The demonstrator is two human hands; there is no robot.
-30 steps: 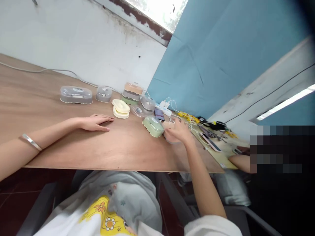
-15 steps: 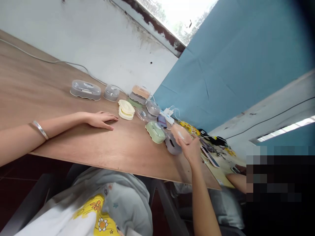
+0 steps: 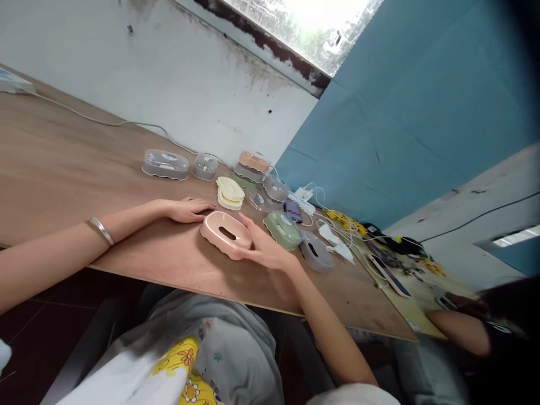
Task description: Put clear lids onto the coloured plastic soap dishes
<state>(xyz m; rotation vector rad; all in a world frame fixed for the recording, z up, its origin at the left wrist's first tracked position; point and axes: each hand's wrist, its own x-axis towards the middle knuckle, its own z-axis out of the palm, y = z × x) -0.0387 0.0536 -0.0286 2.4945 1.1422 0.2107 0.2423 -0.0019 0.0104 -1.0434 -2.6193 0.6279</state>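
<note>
A peach oval plastic box part (image 3: 221, 226) with a dark slot and a wavy rim is gripped at its right end by my right hand (image 3: 268, 247), thumb on one side and fingers on the other. It is low over the wooden table, tilted slightly; whether it touches the wood I cannot tell. My left hand (image 3: 189, 210) lies flat on the table with fingers spread, just left of the peach part, holding nothing. Behind the peach part sit stacked cream box parts (image 3: 230, 194). A green box with a clear lid (image 3: 282, 229) and a grey slotted part (image 3: 316, 252) stand to the right.
A grey lidded box (image 3: 165, 165) and a small round one (image 3: 205, 166) stand near the wall. A peach, grey and green stack (image 3: 253, 163) is beside them. White cables, crumpled white paper (image 3: 336, 243) and a phone (image 3: 390, 275) lie right. Another person's arm (image 3: 458, 332) rests far right.
My right hand has brought the peach part leftward from beside the grey slotted part to near my left hand. My left hand stays flat on the table. The view has shifted slightly.
</note>
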